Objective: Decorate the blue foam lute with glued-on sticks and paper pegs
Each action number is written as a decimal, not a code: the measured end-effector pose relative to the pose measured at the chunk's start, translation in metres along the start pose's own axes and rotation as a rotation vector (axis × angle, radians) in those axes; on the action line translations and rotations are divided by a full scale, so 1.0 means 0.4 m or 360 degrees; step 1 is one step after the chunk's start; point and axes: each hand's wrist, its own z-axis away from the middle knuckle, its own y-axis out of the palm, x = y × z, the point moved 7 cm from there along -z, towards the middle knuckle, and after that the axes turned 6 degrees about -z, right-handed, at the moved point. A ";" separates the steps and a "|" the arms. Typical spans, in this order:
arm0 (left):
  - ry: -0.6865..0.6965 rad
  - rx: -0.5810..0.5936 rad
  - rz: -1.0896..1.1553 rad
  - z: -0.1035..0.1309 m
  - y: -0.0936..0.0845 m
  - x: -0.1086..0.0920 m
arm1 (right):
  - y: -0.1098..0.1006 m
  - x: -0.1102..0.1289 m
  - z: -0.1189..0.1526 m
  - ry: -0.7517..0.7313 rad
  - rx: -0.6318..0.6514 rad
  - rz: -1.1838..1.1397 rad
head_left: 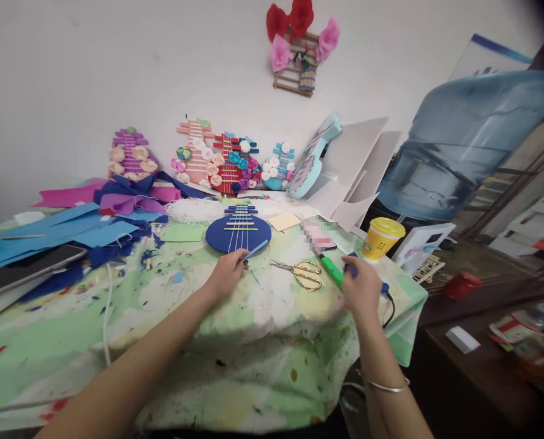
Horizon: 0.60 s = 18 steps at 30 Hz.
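Note:
My left hand (229, 274) pinches a light blue strip (257, 249) at the near edge of a dark blue round lute model (217, 236). White strings and pale crossbars run along the model, which lies flat. On the right, my right hand (362, 285) is closed around a dark blue glue gun (350, 268), mostly covered by the fingers; a black cord trails behind it. Just left of that hand is a green utility knife (332, 272). Between the hands lie scissors (307, 275) with gold handles, blades pointing left.
Flower-trimmed lute models (229, 164) lean against the wall. Blue felt sheets (66, 225) and a tablet (29, 271) lie left. A yellow-lidded cup (382, 239) and a phone (318, 235) are right, near a large water bottle (455, 140). A white cable (107, 311) crosses the tablecloth.

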 end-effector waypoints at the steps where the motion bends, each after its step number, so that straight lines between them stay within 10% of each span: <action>1: -0.0005 -0.0019 0.0008 0.002 -0.002 -0.002 | -0.008 -0.038 -0.022 -0.0026 0.0107 0.0250; 8: 0.0045 0.0014 -0.0108 0.021 0.020 -0.015 | 0.041 -0.233 -0.088 0.0067 0.0855 0.0925; 18: -0.0148 -0.0051 0.0059 0.029 0.004 0.008 | -0.035 -0.191 -0.102 -0.0083 0.0641 0.0568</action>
